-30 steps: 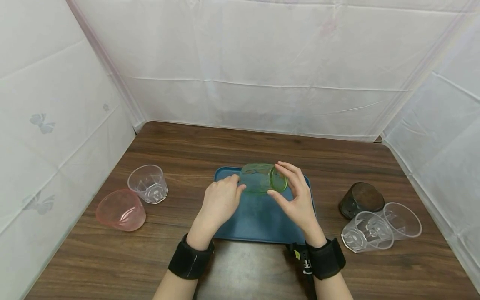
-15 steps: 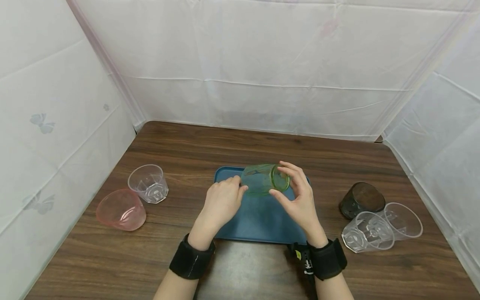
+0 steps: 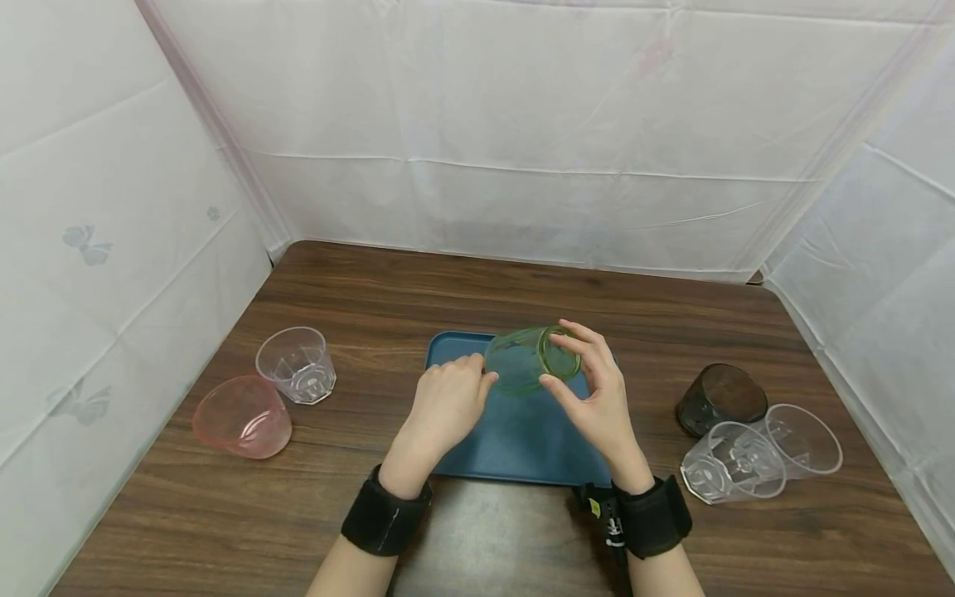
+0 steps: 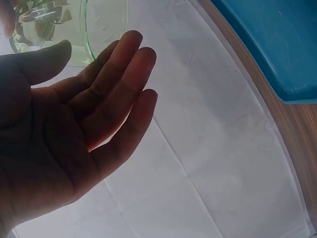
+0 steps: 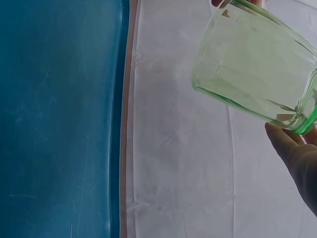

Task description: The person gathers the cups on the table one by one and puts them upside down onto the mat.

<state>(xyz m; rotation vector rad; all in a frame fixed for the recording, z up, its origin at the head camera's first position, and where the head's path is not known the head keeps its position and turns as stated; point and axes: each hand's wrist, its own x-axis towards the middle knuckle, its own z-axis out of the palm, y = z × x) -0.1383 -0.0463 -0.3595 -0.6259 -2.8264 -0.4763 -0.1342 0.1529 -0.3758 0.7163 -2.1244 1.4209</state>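
Note:
A clear green drinking glass (image 3: 513, 363) is held on its side above the blue tray (image 3: 522, 444), mouth to the left and thick base to the right. My right hand (image 3: 597, 402) grips it round the base, thumb below and fingers above; the right wrist view shows the thumb (image 5: 280, 139) against the base end. At the rim end is my left hand (image 3: 450, 402), back upward. In the left wrist view its fingers (image 4: 124, 84) are loosely bent and spread from the thumb, close to the glass's rim; whether they touch it I cannot tell.
On the left of the wooden table (image 3: 373, 282) stand a clear cup (image 3: 302, 377) and a pink cup (image 3: 249, 427). To the right, a dark smoky cup (image 3: 705, 406) sits beside two clear cups (image 3: 705, 473) that overlap in view. White sheeting (image 3: 477, 116) encloses the back and sides.
The green glass has shifted slightly to the right and its mouth end has tilted a little. Both hands have moved slightly right with it. The other cups and the tray stay put.

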